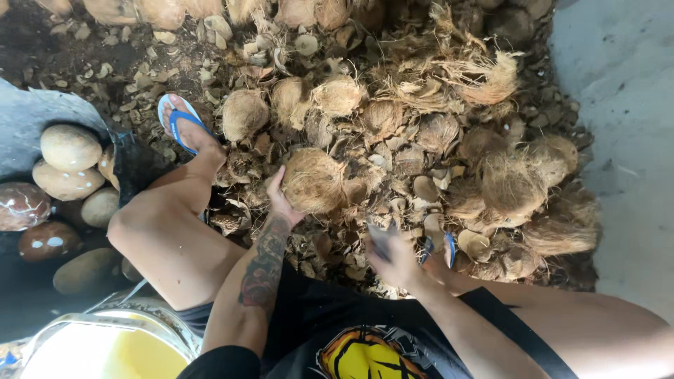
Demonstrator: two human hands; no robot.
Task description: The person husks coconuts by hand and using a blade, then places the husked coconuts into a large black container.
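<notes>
A heap of fibrous coconut husks [421, 133] and shell scraps covers dark earthen ground [42, 49], bordered at right by pale concrete floor [625, 140]; peeled coconuts [70, 147] fill a dark tub at left under daylight

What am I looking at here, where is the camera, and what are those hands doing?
There is no machine here. The one picture comes from a camera worn on a person's head, looking down at their own seated body and bare hands. The left hand has its grip on a hairy brown coconut. The right hand holds a dark tool, too blurred to identify. On the ground lies a heap of coconut husks and shell bits. At left, peeled pale coconuts sit piled together. Blue sandals are on the feet.
</notes>
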